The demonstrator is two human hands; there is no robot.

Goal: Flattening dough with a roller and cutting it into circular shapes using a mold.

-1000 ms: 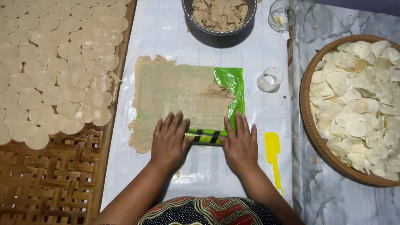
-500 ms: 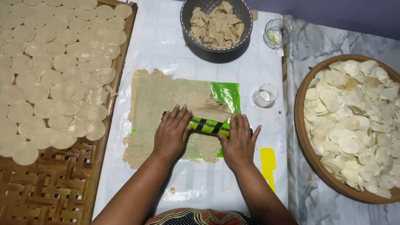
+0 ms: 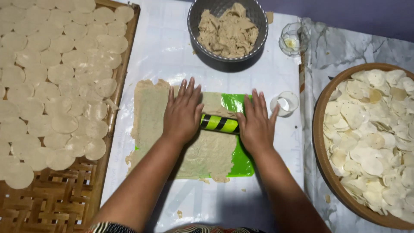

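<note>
Roller has travelled away from me. A second ago it sat at the near edge of the dough sheet; half a second ago, about the middle; now the striped green-and-black rolling pin (image 3: 219,124) lies across the middle-to-far part of the sheet, still short of the far edge. My arms are stretched further out to match.

Left hand (image 3: 183,114): flat, fingers spread wide, palm pressing down on the left end of the pin. Right hand (image 3: 255,123): same, flat and open over the right end. Neither hand grips; both press and push. Only the short striped middle of the pin shows between them.

The dough sheet (image 3: 151,112) lies on a green plastic sheet (image 3: 243,166) on the white-covered counter (image 3: 159,47). Behind the pin, on my side, the dough looks thin and even, with ragged edges at the near end. The left strip of dough spreads past the green plastic onto the counter cover.

My judgement: this is one forward pass, well along, and the near half is already flattened.

Around it:
- Metal bowl (image 3: 196,32) of rough dough lumps, far centre.
- Small round cutter cup (image 3: 284,104) just right of my right fingertips, not touching that I can tell.
- Small glass (image 3: 291,39) at far right of the bowl.
- Woven bamboo tray (image 3: 51,198) on the left, covered with cut dough rounds (image 3: 60,73).
- Round wooden tray (image 3: 321,142) on the right, heaped with more thin rounds.
</note>
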